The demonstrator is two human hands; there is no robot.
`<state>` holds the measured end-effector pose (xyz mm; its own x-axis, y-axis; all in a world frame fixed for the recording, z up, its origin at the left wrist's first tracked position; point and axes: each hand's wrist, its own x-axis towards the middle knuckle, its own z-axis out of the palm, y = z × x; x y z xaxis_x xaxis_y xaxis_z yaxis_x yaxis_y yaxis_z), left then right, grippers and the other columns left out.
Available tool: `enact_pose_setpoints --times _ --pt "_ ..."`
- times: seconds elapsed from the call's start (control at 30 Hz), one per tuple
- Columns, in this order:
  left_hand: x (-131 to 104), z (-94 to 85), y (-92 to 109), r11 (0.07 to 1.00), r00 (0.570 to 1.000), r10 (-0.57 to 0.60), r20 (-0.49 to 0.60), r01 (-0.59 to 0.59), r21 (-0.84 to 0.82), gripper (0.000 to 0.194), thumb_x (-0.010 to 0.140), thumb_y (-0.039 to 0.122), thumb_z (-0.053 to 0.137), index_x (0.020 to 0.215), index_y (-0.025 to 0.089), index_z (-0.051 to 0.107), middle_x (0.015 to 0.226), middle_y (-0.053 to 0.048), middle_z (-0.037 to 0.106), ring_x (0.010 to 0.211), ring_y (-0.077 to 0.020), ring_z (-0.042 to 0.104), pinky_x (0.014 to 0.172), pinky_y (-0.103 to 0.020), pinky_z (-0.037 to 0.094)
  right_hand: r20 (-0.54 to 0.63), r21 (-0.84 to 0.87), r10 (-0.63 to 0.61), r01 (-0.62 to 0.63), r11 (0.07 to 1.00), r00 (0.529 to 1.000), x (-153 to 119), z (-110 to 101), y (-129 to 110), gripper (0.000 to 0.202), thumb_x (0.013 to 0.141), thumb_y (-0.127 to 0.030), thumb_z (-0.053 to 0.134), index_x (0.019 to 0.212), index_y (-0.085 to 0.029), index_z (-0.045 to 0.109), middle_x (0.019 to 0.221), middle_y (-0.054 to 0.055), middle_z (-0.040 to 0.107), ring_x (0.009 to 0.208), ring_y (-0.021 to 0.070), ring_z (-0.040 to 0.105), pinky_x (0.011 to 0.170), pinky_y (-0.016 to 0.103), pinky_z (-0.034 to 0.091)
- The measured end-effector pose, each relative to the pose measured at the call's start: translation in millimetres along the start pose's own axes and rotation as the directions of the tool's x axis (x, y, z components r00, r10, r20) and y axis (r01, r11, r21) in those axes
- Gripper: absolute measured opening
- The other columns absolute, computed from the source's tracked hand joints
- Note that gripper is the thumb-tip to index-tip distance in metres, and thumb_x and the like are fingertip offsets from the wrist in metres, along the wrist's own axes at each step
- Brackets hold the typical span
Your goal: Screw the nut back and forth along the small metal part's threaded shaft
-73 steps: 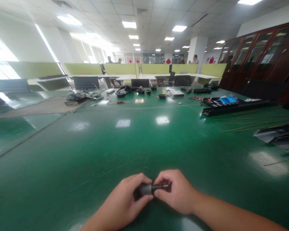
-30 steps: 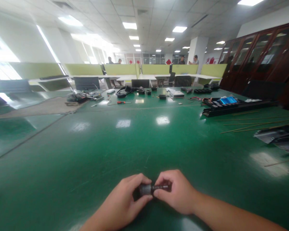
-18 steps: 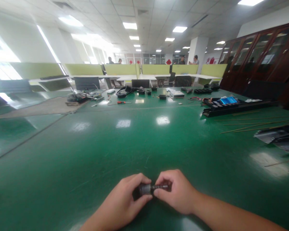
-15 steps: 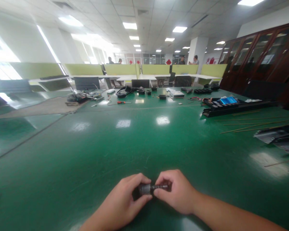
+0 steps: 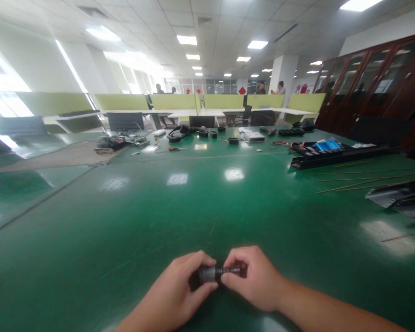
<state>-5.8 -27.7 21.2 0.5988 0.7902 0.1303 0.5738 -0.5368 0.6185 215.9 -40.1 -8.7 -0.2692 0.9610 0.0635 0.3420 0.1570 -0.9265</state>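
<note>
At the right of my table [image 5: 193,203], a long black trough [image 5: 306,162] has a shiny blue piece [image 5: 328,145] in or just behind it (I cannot tell which), and a small black box [image 5: 233,141] sits near the far side, its inside too small to make out. Low in front of me, between my hands, is a dark cylindrical part [image 5: 207,275] with a smooth grey band and a narrower, ridged shaft [image 5: 227,271] pointing right. My left hand [image 5: 180,286] is clamped round the thick body; my right hand [image 5: 257,280] pinches the shaft. The tabletop is glossy green, faintly scratched, with thin yellowish rods [image 5: 366,179] lying to the right and an orange-handled screwdriver [image 5: 177,149] well apart, farther off
</note>
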Motion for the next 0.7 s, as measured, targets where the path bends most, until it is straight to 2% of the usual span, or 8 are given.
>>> enact_pose_setpoints --times 0.37,0.7 --pt "-0.2 0.6 -5.8 1.000 1.000 0.018 -0.015 -0.018 0.013 0.022 0.088 0.024 0.064 0.110 0.026 0.061 0.103 -0.003 0.068 0.095 -0.0194 0.066 0.085 -0.030 0.051 0.005 -0.009 -0.003 0.003 1.000 1.000 0.0 -0.8 -1.4 0.007 0.076 -0.024 0.071 0.075 -0.017 0.070 0.065 -0.002 0.064 0.059 0.0122 0.054 0.056 0.022 0.038" --pt "1.6 -5.1 -1.5 0.999 0.999 0.040 -0.014 -0.039 0.026 0.020 0.088 0.025 0.062 0.108 0.024 0.063 0.101 -0.005 0.069 0.092 -0.0201 0.067 0.082 -0.030 0.053 0.001 -0.006 0.001 -0.001 1.000 1.000 -0.3 -0.1 -0.8 0.008 0.077 -0.025 0.070 0.075 -0.017 0.069 0.062 -0.003 0.060 0.057 0.0114 0.051 0.054 0.021 0.035"
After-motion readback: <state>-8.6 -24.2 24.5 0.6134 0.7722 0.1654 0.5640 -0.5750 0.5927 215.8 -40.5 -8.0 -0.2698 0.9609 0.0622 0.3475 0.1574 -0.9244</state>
